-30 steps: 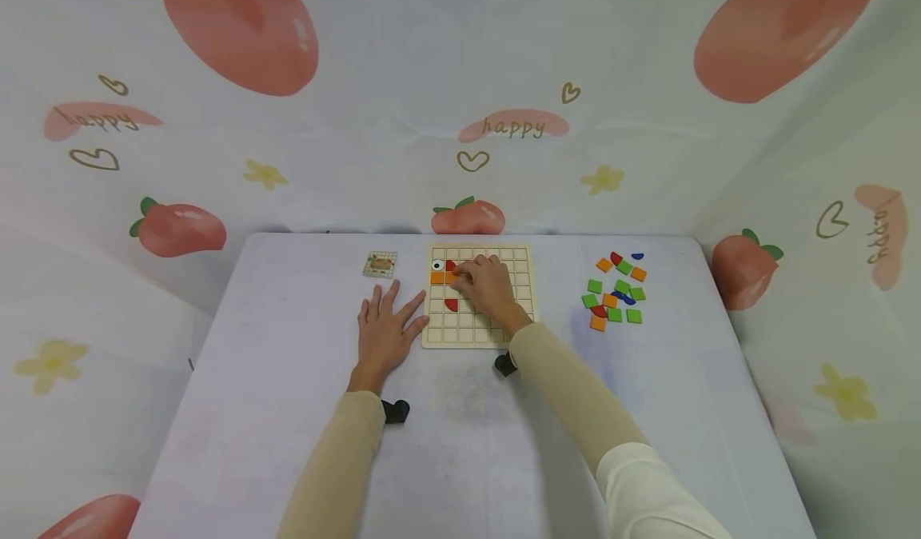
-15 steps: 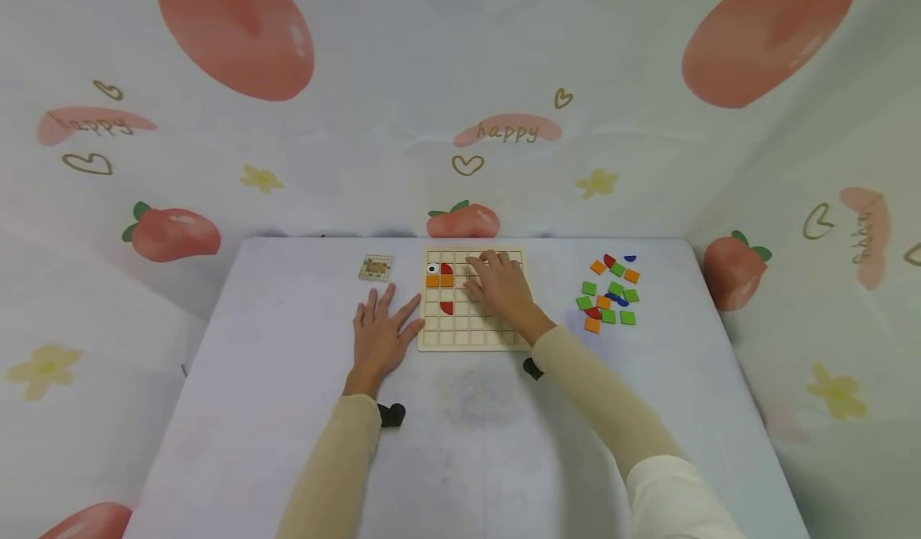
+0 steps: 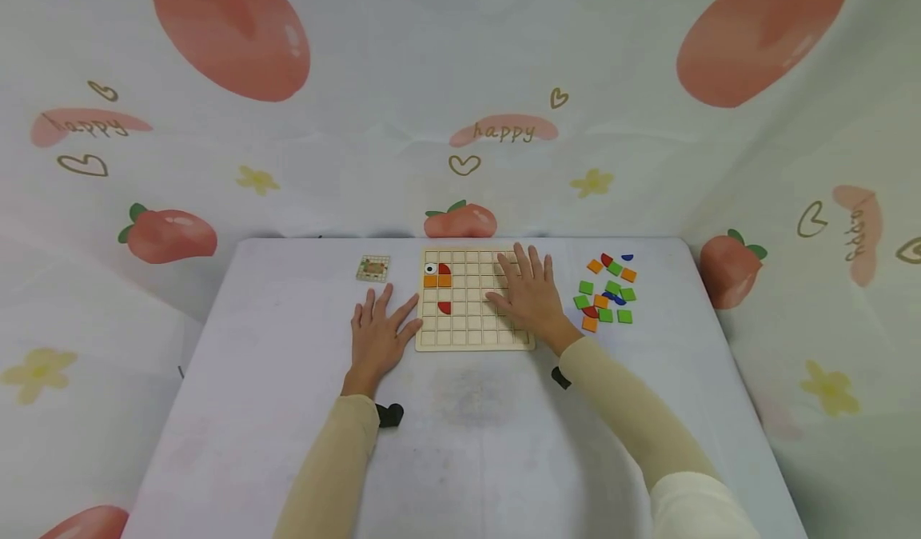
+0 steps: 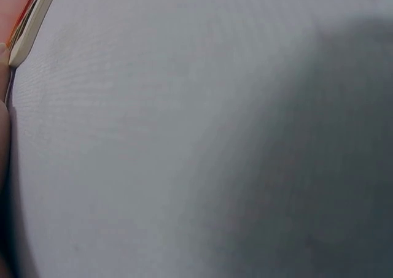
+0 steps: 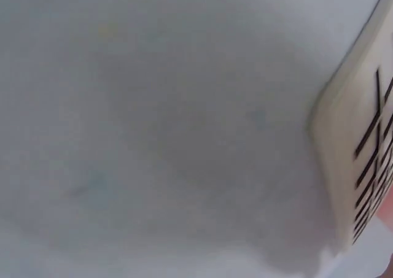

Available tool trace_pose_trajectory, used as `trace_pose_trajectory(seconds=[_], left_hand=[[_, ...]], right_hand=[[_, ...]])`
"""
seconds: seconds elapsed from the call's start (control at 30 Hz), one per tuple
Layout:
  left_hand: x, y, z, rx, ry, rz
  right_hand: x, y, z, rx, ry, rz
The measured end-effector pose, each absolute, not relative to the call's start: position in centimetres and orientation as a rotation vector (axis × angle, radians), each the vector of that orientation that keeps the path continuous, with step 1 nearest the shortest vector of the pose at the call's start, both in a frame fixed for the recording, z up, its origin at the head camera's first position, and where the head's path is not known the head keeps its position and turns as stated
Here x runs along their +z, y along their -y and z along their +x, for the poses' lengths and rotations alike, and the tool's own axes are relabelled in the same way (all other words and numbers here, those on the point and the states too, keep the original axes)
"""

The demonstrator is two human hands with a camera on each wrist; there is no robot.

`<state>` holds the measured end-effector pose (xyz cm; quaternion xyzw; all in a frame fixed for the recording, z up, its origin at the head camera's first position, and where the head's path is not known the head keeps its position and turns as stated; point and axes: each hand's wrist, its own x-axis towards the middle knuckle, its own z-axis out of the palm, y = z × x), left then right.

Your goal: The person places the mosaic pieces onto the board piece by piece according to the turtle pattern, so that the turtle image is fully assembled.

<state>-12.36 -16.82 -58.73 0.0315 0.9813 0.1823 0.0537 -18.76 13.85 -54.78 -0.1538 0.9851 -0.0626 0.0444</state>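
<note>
A wooden grid board point(image 3: 468, 337) lies on the table in the head view; its corner shows at the edge of both wrist views. In its upper left cells sit a white eye tile point(image 3: 430, 269), a red quarter-round tile point(image 3: 444, 269) and two orange square tiles point(image 3: 437, 281). Lower down is another red quarter-round tile point(image 3: 444, 308). My left hand point(image 3: 377, 339) rests with spread fingers at the board's left edge, holding nothing. Over the board's right side, my right hand point(image 3: 534, 299) has its fingers extended and holds nothing visible; it covers some cells.
Right of the board lie scattered loose tiles: several green squares point(image 3: 613, 287), several orange squares point(image 3: 590, 325), red pieces point(image 3: 607, 259) and blue pieces point(image 3: 627, 257). A small pattern card point(image 3: 373, 268) lies left of the board. A patterned cloth wall point(image 3: 345, 195) rises behind the table.
My right hand has moved rightward from the tiles at the board's upper left, and its fingers have straightened. The red and orange tiles it covered now show fully. My left hand stays put.
</note>
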Motion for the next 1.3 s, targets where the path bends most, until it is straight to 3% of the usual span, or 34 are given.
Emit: trace_pose_trajectory(seconds=[1.3], left_hand=[[-58.9, 16.9, -12.4, 0.586, -2.990, 0.110]], right_hand=[[-56.7, -27.4, -14.3, -0.559, -3.082, -0.085]])
